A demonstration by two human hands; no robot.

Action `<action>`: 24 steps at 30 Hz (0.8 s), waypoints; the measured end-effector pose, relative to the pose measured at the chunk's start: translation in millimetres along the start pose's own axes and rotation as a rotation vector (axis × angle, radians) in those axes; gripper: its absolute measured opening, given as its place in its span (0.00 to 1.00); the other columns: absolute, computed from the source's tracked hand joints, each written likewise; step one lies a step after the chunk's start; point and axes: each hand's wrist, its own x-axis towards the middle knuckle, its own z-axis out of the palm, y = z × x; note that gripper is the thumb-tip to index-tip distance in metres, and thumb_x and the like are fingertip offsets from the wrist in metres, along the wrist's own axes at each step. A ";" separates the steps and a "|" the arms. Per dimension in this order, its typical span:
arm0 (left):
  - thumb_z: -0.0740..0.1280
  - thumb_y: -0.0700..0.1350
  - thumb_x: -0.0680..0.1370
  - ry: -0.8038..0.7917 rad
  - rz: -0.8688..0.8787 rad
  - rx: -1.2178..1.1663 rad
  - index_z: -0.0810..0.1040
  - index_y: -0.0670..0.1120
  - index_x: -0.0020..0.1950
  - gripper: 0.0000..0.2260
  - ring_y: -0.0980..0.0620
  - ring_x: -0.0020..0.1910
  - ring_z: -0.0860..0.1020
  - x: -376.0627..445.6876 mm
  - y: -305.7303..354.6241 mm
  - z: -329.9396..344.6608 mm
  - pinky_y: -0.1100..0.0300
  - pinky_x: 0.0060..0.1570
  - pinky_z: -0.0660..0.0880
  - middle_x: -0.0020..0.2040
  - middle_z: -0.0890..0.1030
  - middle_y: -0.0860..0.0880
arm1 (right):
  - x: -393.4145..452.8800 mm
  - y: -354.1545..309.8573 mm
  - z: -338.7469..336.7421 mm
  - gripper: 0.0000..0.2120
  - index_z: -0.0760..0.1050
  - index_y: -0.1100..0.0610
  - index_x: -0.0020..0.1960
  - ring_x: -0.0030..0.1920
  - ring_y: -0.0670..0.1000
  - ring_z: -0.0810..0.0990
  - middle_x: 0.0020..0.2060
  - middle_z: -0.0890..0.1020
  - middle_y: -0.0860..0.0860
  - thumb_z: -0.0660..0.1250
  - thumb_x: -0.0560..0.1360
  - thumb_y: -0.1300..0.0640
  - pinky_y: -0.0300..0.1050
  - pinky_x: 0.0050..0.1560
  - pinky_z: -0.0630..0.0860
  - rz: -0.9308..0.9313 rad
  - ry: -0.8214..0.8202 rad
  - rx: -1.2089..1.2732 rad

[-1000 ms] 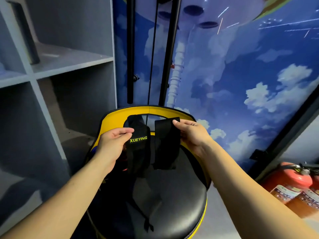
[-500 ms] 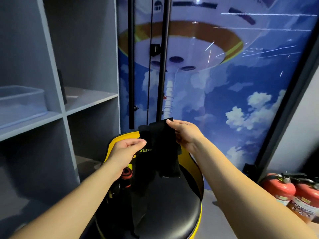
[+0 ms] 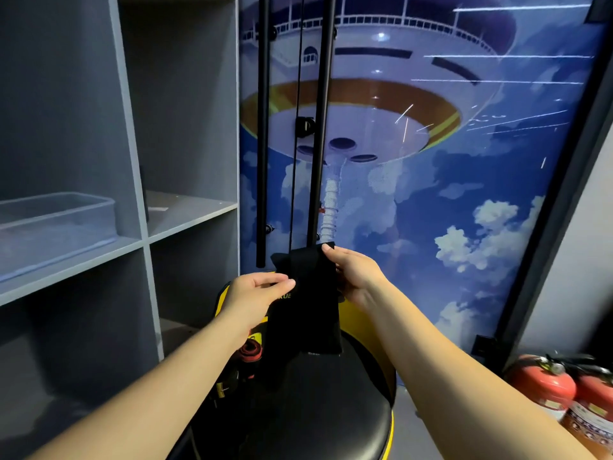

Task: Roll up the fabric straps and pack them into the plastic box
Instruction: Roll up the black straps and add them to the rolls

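Far left, the clear box [image 3: 56,224] sat on a grey shelf [image 3: 185,210], well away from everything else. Left hand [image 3: 255,293] pinched the black strap [image 3: 305,300] by its left edge near the yellow lettering, right hand [image 3: 356,277] pinched its top right corner, so the strap hung upright between both hands over the black stool [image 3: 318,406]. Two red extinguishers [image 3: 564,400] stood bottom right.

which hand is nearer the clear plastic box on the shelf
Left. The left hand holds the black strap on the side toward the plastic box; the right hand grips its far edge.
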 end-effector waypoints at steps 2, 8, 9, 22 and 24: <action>0.78 0.50 0.72 -0.016 -0.016 -0.021 0.87 0.55 0.49 0.08 0.62 0.55 0.78 -1.7 -0.1 1.4 0.65 0.51 0.72 0.51 0.85 0.59 | -1.8 -1.9 2.5 0.20 0.80 0.62 0.62 0.48 0.56 0.85 0.52 0.85 0.58 0.76 0.73 0.55 0.45 0.37 0.81 0.018 -0.004 0.020; 0.78 0.49 0.73 -0.042 -0.051 -0.030 0.86 0.52 0.54 0.11 0.66 0.47 0.75 -3.9 2.2 5.3 0.70 0.39 0.67 0.48 0.81 0.61 | -8.4 -7.6 7.1 0.18 0.78 0.59 0.64 0.47 0.55 0.83 0.52 0.83 0.56 0.72 0.76 0.53 0.41 0.32 0.80 0.089 -0.039 0.013; 0.78 0.49 0.73 -0.052 -0.056 -0.029 0.85 0.52 0.55 0.11 0.66 0.47 0.75 -3.4 2.1 5.2 0.70 0.38 0.67 0.48 0.80 0.61 | -8.6 -7.9 7.4 0.18 0.78 0.59 0.63 0.46 0.55 0.82 0.52 0.82 0.56 0.72 0.77 0.53 0.41 0.33 0.79 0.095 -0.049 0.010; 0.79 0.48 0.71 -0.006 -0.004 -0.009 0.87 0.51 0.48 0.07 0.56 0.53 0.81 5.6 10.5 -2.0 0.60 0.57 0.74 0.49 0.86 0.55 | -9.1 -10.8 -17.1 0.04 0.79 0.54 0.50 0.32 0.43 0.79 0.33 0.83 0.45 0.66 0.81 0.56 0.38 0.41 0.77 0.087 -0.064 -0.023; 0.79 0.48 0.71 0.011 -0.014 -0.011 0.87 0.52 0.47 0.07 0.54 0.54 0.81 10.1 13.9 -5.0 0.56 0.61 0.74 0.49 0.86 0.54 | -16.3 -8.2 -21.6 0.09 0.81 0.58 0.58 0.38 0.45 0.84 0.42 0.86 0.49 0.64 0.81 0.60 0.40 0.45 0.78 0.018 -0.127 -0.093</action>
